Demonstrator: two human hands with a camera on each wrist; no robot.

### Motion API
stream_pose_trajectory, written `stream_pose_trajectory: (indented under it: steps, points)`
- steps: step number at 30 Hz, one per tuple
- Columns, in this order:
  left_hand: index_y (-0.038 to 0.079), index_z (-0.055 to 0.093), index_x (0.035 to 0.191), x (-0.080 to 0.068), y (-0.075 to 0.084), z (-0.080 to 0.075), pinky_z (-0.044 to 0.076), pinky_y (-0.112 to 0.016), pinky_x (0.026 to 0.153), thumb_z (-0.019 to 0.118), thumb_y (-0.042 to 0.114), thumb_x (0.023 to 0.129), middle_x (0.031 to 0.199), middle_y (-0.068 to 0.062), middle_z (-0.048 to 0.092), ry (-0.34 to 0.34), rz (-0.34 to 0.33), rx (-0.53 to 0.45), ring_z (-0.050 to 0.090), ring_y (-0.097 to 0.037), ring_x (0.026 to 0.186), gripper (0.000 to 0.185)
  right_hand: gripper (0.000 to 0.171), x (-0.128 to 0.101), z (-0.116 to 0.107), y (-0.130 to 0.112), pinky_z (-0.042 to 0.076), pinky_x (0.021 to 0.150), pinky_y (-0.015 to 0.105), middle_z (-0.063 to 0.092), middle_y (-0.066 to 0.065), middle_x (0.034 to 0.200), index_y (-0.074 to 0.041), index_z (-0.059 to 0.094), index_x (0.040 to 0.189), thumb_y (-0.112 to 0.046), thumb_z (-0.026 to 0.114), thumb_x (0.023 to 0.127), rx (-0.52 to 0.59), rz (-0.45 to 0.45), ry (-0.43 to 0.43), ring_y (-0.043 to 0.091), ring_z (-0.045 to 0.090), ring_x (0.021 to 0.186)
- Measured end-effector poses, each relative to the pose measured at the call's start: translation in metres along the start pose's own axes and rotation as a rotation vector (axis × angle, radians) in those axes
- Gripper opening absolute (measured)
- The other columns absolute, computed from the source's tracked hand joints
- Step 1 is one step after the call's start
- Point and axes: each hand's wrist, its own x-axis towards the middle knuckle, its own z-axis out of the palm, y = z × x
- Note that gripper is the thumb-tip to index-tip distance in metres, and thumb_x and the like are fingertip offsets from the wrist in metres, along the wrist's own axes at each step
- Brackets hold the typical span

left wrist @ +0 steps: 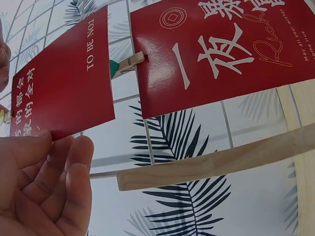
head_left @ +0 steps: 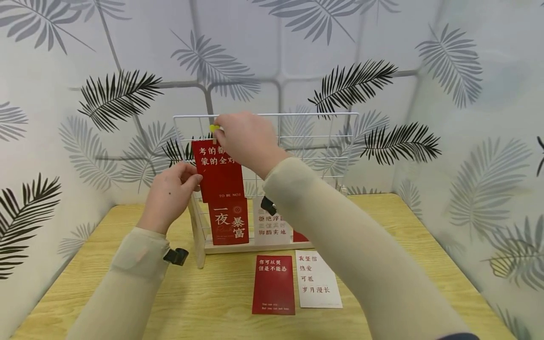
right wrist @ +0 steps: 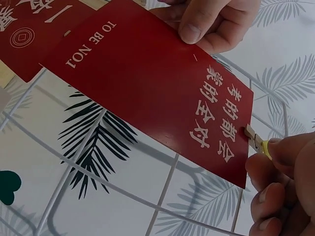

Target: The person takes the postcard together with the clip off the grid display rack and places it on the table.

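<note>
We've got a white wire rack; in front of its left part, a red card. Long axis near vertical, top leaning slightly left, printed face toward us, "TO BE NO.1" at the lower end. Card sits between both hands: right hand up top, left hand pinching its left edge. Right thumb and finger pinch a yellow-trimmed clip at its top edge.

Upper card is lettered in white on red; upper clip is tipped with yellow, lower clip with green; sleeves are noted as cream; tabletop is yellowish, wood-grained; backdrop is patterned with black and grey fronds.
</note>
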Motion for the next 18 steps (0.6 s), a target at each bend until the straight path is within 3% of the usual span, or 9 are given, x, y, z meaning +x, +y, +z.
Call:
stream_pose_trajectory:
  steps: [5,11,18]
  points:
    - [0.009,0.062,0.111,0.0003,-0.0005,-0.0013,0.051,-0.041,0.072,0.058,0.022,0.105,0.098,-0.011,0.071,0.002,-0.027,-0.034,0.07,-0.026,0.087,0.015,0.033,0.0012,0.0013,-0.0015,0.046,0.053,0.026,0.062,-0.007,0.075,-0.03,0.066,0.133,-0.035,0.048,0.107,-0.029,0.007,-0.014,0.011,0.054,0.065]
    - [0.009,0.062,0.112,0.0002,-0.0003,-0.0037,0.054,-0.043,0.075,0.058,0.022,0.105,0.101,-0.011,0.071,-0.001,-0.046,-0.054,0.07,-0.026,0.087,0.016,0.025,0.0012,0.003,-0.0003,0.046,0.055,0.027,0.063,-0.009,0.077,-0.028,0.072,0.115,-0.031,0.049,0.107,0.0,0.008,0.018,0.01,0.056,0.067]
    - [0.009,0.064,0.115,0.0002,-0.003,-0.0058,0.054,-0.042,0.073,0.058,0.024,0.105,0.101,-0.011,0.07,0.02,-0.056,-0.046,0.067,-0.026,0.084,0.019,0.027,-0.0009,0.0038,0.0013,0.047,0.057,0.026,0.07,-0.013,0.096,-0.027,0.072,0.119,-0.028,0.047,0.108,0.058,0.015,0.04,0.008,0.058,0.068]
